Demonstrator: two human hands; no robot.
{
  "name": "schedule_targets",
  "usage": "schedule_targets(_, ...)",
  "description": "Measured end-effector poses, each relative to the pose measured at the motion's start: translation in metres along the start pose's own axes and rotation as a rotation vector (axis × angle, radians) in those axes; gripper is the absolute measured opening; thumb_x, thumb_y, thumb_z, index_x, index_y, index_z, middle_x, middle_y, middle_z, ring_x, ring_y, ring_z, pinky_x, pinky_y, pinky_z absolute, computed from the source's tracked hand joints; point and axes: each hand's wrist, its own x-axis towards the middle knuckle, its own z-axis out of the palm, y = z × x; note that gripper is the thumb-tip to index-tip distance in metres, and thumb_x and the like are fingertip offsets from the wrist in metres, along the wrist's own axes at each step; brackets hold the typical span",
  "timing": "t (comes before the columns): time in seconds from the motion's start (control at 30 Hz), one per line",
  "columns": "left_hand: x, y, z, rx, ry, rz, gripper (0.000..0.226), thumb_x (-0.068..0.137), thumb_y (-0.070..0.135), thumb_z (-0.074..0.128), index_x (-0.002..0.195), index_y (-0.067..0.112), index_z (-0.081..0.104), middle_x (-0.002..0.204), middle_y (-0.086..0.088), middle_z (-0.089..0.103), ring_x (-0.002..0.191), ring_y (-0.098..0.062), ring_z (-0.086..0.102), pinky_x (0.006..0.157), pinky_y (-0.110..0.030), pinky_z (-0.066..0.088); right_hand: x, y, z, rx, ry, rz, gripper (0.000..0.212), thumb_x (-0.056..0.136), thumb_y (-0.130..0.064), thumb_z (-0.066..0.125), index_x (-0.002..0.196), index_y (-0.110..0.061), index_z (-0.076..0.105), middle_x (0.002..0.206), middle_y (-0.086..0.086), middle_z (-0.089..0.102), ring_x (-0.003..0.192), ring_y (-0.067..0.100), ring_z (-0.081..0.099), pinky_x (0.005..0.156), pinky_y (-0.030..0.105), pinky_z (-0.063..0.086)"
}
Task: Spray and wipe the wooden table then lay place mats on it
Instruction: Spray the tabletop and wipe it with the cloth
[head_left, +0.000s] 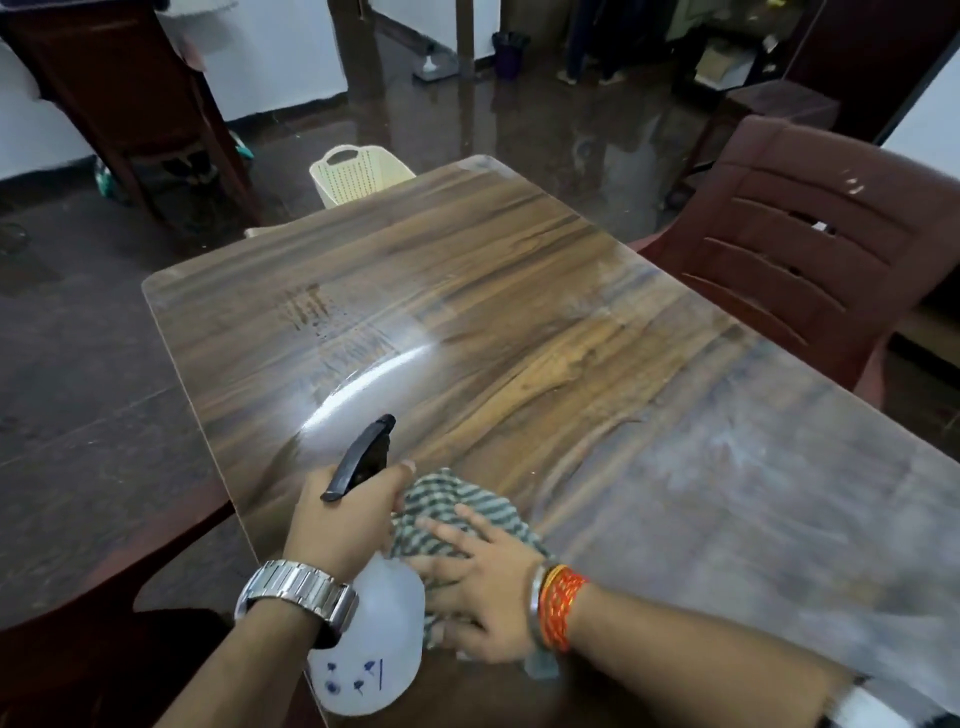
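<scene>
While the left hand (340, 519) grips the spray bottle (382, 618) at its black trigger head, nozzle aimed over the desk (545, 291), a white mist arc shows above the wood. Right hand (485, 590) lies flat, fingers straight, pressing the striped cloth (457, 506) onto the desk's near end, just beside the bottle. Wet droplet patch farther out, left side. Brown chair (800, 244) on the right; cream basket (356, 176) beyond the far end.

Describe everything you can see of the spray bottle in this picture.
The spray bottle has a translucent white, plastic-looking body with blue marks near its base and a black trigger head. The left hand grips its neck, holding it tilted above the near edge of the wooden table, nozzle pointing away across the tabletop.
</scene>
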Motion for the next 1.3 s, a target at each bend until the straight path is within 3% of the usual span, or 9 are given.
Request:
schedule_targets(0.07, -0.016, -0.005, 0.006, -0.003, -0.024, 0.005, 0.034, 0.07, 0.03, 0.073, 0.057, 0.001, 0.061, 0.056, -0.02, 0.057, 0.041, -0.023, 0.05, 0.054, -0.033, 0.044, -0.027, 0.048, 0.004, -0.046, 0.093, 0.188, 0.056, 0.087, -0.055, 0.03, 0.142, -0.043, 0.036, 0.153, -0.009, 0.033, 0.145, 0.031, 0.015, 0.115, 0.057, 0.001)
schedule_targets(0.13, -0.036, -0.015, 0.01, 0.024, -0.023, 0.02, 0.033, 0.08, 0.026, 0.075, 0.06, 0.004, 0.062, 0.054, -0.014, 0.056, 0.04, -0.022, 0.049, 0.05, -0.028, 0.043, -0.066, 0.111, -0.002, -0.017, 0.234, 0.665, 0.058, 0.086, -0.06, 0.021, 0.142, -0.048, 0.028, 0.153, -0.007, 0.034, 0.143, 0.032, 0.021, 0.114, 0.058, 0.013)
schedule_targets(0.2, -0.056, -0.027, 0.013, 0.043, -0.005, 0.046, 0.034, 0.083, 0.025, 0.074, 0.061, 0.004, 0.061, 0.047, -0.009, 0.051, 0.039, -0.022, 0.048, 0.045, -0.024, 0.04, -0.109, 0.145, -0.011, 0.08, 0.237, 1.136, 0.058, 0.087, -0.061, 0.016, 0.144, -0.051, 0.02, 0.158, -0.012, 0.019, 0.146, 0.028, 0.006, 0.116, 0.056, 0.004)
schedule_targets(0.27, -0.075, -0.04, 0.016, 0.011, 0.02, 0.035, 0.036, 0.083, 0.024, 0.076, 0.06, 0.001, 0.061, 0.044, -0.009, 0.049, 0.037, -0.022, 0.046, 0.045, -0.026, 0.04, -0.124, 0.138, -0.012, 0.172, 0.199, 1.283, 0.055, 0.092, -0.058, 0.021, 0.146, -0.049, 0.019, 0.16, -0.014, 0.009, 0.147, 0.029, -0.004, 0.115, 0.056, -0.006)
schedule_targets(0.43, -0.143, -0.071, 0.036, -0.025, 0.1, -0.062, 0.04, 0.077, 0.028, 0.079, 0.071, -0.009, 0.065, 0.051, -0.014, 0.059, 0.039, -0.024, 0.049, 0.054, -0.036, 0.045, -0.1, 0.011, 0.013, 0.053, 0.116, 0.661, 0.061, 0.086, -0.061, 0.017, 0.142, -0.047, 0.034, 0.155, -0.011, 0.028, 0.145, 0.037, 0.009, 0.111, 0.062, -0.001)
schedule_targets(0.63, -0.239, -0.087, 0.077, -0.071, 0.18, -0.099, 0.039, 0.076, 0.025, 0.077, 0.074, -0.013, 0.066, 0.058, -0.017, 0.062, 0.043, -0.023, 0.052, 0.054, -0.035, 0.044, -0.155, -0.161, 0.07, -0.106, -0.075, -0.019, 0.067, 0.087, -0.054, 0.047, 0.148, -0.033, 0.031, 0.157, -0.007, 0.025, 0.147, 0.028, -0.001, 0.115, 0.057, -0.011)
schedule_targets(0.87, -0.313, -0.099, 0.097, -0.066, 0.193, -0.113, 0.037, 0.083, 0.027, 0.075, 0.055, 0.006, 0.062, 0.049, -0.008, 0.058, 0.036, -0.021, 0.05, 0.05, -0.026, 0.042, -0.268, -0.186, 0.115, -0.33, -0.229, -0.229, 0.043, 0.099, -0.047, 0.032, 0.142, -0.051, 0.026, 0.157, -0.018, 0.016, 0.148, 0.023, 0.007, 0.115, 0.051, -0.001)
schedule_targets(1.07, -0.34, -0.116, 0.083, -0.131, 0.23, -0.133, 0.034, 0.083, 0.027, 0.074, 0.06, 0.006, 0.062, 0.043, 0.0, 0.057, 0.037, -0.022, 0.049, 0.051, -0.028, 0.042, -0.325, -0.203, 0.14, -0.329, -0.2, -0.228, 0.066, 0.094, -0.055, 0.042, 0.151, -0.039, 0.012, 0.161, -0.01, 0.004, 0.147, 0.016, 0.008, 0.114, 0.04, 0.005)
schedule_targets(1.3, -0.357, -0.149, 0.052, -0.22, 0.304, -0.143, 0.035, 0.08, 0.027, 0.076, 0.051, 0.014, 0.062, 0.051, -0.007, 0.056, 0.042, -0.022, 0.047, 0.054, -0.031, 0.041, -0.279, -0.213, 0.097, -0.291, -0.148, -0.377, 0.051, 0.096, -0.057, 0.028, 0.145, -0.046, 0.023, 0.156, -0.013, 0.023, 0.146, 0.028, 0.015, 0.114, 0.061, 0.009)
